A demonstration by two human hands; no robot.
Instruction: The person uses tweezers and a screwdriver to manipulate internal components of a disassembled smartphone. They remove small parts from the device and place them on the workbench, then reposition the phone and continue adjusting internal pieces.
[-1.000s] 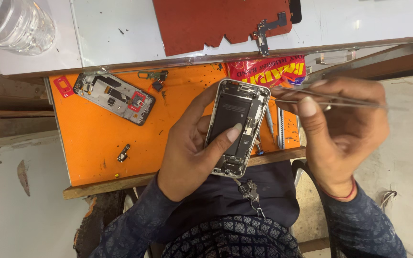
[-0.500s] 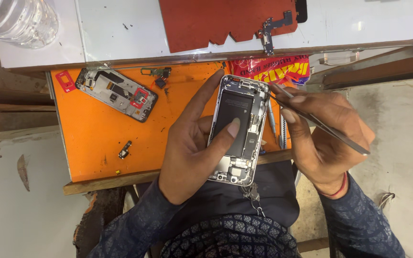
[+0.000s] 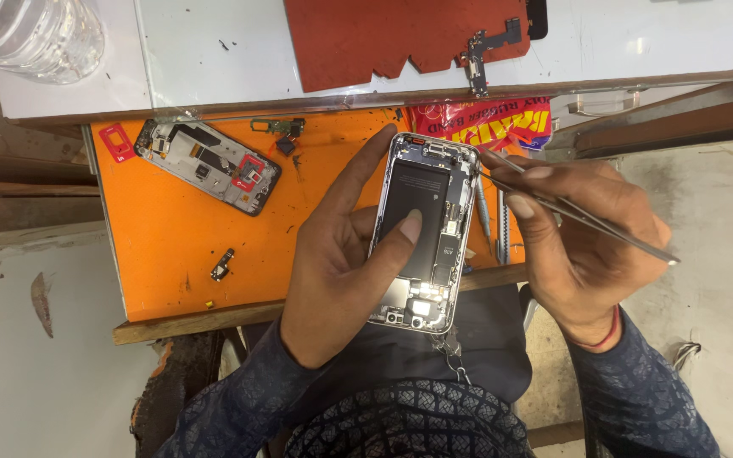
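Hands over your orange desk [image 3: 171,246] beside a grey concrete floor [image 3: 723,229].
Your left hand [image 3: 341,263] grips the opened silver phone with black battery [image 3: 424,229], your right hand [image 3: 583,242] pinches thin metal tweezers [image 3: 587,219] at its edge. A clear plastic bottle [image 3: 31,38] and a dismantled black phone frame [image 3: 207,165] lie apart.

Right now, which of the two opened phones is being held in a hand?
The silver-framed phone, gripped by the left hand; the other opened phone lies untouched on the orange mat.

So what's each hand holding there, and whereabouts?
The left hand grips the opened phone by its long edges, thumb on the battery. The right hand pinches metal tweezers near their middle.
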